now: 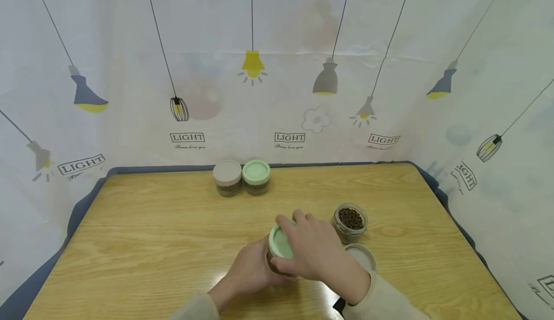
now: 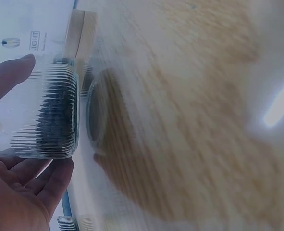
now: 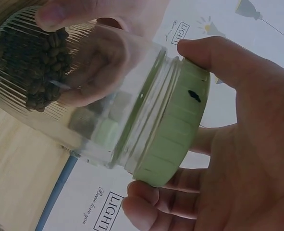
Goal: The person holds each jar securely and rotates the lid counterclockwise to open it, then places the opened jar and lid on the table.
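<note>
A clear ribbed glass jar [image 3: 132,113] with dark coffee beans [image 3: 41,72] in its bottom is held tilted above the wooden table. My left hand [image 1: 253,267] grips the jar's body, thumb on one side and fingers on the other in the left wrist view. Over the jar's mouth sits a pale green lid [image 1: 280,243], and my right hand [image 1: 316,248] holds it round the edge. Glass threads show just below the lid's rim [image 3: 175,125] in the right wrist view. A small dark mark is on the lid's side.
To the right stands an uncovered jar of coffee beans [image 1: 349,221]. A round lid [image 1: 362,256] lies in front of it, partly behind my right forearm. At the table's back edge, a grey-lidded jar [image 1: 227,178] and a green-lidded jar [image 1: 256,176] stand side by side.
</note>
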A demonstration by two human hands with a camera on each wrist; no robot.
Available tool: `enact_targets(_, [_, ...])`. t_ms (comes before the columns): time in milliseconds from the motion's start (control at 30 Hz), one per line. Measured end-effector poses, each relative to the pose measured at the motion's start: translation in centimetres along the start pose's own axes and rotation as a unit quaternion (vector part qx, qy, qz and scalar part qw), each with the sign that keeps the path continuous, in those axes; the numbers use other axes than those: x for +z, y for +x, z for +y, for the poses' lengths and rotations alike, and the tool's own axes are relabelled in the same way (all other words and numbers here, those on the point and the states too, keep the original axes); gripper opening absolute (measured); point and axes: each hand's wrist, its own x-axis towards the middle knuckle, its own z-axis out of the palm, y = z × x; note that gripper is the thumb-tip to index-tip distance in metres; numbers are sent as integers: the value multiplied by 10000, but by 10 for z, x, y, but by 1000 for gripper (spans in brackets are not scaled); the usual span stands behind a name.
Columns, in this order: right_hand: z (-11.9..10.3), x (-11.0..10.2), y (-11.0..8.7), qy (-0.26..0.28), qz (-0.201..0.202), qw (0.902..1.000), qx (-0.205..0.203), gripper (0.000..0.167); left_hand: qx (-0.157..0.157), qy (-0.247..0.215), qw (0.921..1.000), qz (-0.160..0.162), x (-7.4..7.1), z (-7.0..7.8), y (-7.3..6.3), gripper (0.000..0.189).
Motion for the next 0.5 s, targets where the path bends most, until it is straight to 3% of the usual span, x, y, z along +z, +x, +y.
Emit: enact_targets(500, [1, -20, -2, 359, -135, 9990, 242, 68, -33, -29, 10000, 24, 2, 2, -1, 85])
